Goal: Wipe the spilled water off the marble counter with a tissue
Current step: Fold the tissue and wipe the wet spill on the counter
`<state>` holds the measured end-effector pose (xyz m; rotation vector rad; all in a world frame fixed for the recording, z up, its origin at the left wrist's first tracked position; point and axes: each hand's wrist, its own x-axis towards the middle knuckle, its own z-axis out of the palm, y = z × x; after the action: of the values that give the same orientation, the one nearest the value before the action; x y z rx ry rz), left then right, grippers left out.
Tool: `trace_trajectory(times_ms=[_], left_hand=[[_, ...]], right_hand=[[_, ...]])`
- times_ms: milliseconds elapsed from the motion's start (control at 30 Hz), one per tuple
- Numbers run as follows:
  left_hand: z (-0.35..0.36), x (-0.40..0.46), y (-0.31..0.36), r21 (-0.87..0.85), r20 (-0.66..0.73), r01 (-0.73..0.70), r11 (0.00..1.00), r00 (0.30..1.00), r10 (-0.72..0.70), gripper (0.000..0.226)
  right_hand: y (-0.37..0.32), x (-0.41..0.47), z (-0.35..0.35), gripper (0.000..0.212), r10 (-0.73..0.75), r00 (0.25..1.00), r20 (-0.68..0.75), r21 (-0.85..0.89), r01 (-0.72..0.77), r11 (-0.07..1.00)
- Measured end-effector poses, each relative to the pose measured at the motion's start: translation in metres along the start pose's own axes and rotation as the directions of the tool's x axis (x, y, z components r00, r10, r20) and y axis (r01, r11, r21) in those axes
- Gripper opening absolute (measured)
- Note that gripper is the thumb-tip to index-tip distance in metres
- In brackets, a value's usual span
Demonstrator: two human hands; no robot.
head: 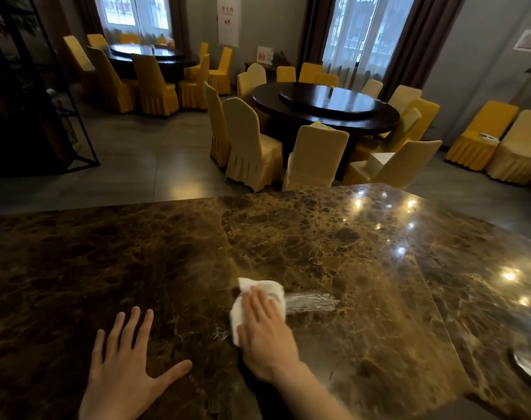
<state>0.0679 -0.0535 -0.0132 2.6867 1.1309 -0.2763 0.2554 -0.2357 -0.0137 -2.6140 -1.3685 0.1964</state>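
Note:
A brown marble counter [137, 253] fills the lower half of the view. My right hand [265, 331] lies flat on a crumpled white tissue [265, 289], pressing it onto the marble. Just right of the tissue a wet streak of water [312, 301] shines on the stone. A small wet patch [220, 331] glints left of the tissue. My left hand [125, 362] rests flat on the counter, fingers spread, holding nothing.
A round glassy object [530, 363] sits at the counter's right edge. Beyond the counter's far edge stand yellow-covered chairs [315, 159] around a dark round table [324, 107]. A black metal shelf frame [61, 95] stands at the left.

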Motion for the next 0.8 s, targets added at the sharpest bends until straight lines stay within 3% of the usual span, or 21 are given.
trace_trajectory(times_ms=[100,200,300,433,567,700,800], left_hand=[[-0.004,0.002,0.006,0.014,0.030,0.015,1.000,0.999,-0.015,0.140],[-0.006,0.001,0.006,0.004,0.043,0.012,1.000,0.999,-0.012,0.141],[-0.007,0.002,0.005,0.008,0.070,0.012,1.000,0.997,-0.012,0.140],[-0.007,0.001,0.005,0.000,0.070,0.006,1.000,0.998,-0.006,0.142],[-0.007,0.000,0.006,0.007,0.071,0.007,1.000,0.997,-0.007,0.142],[-0.011,0.004,0.011,0.016,0.080,0.000,1.000,0.997,-0.001,0.141],[-0.012,0.005,0.011,0.024,0.085,0.012,1.000,0.996,-0.014,0.140]], right_hand=[[-0.015,-0.004,0.007,0.067,-0.078,0.997,0.015,0.012,0.078,0.997],[0.001,-0.005,0.002,0.068,-0.036,0.999,-0.017,0.011,0.037,0.999],[0.038,-0.009,-0.007,0.067,0.133,0.990,-0.056,0.022,-0.132,0.991],[0.097,-0.014,-0.021,0.065,0.385,0.918,-0.098,0.023,-0.384,0.923],[0.101,-0.012,-0.019,0.067,0.475,0.876,-0.089,0.062,-0.471,0.880],[0.056,-0.005,-0.009,0.069,0.362,0.926,-0.106,0.057,-0.358,0.932],[0.017,0.001,0.002,0.070,0.169,0.984,-0.064,0.033,-0.167,0.985]])
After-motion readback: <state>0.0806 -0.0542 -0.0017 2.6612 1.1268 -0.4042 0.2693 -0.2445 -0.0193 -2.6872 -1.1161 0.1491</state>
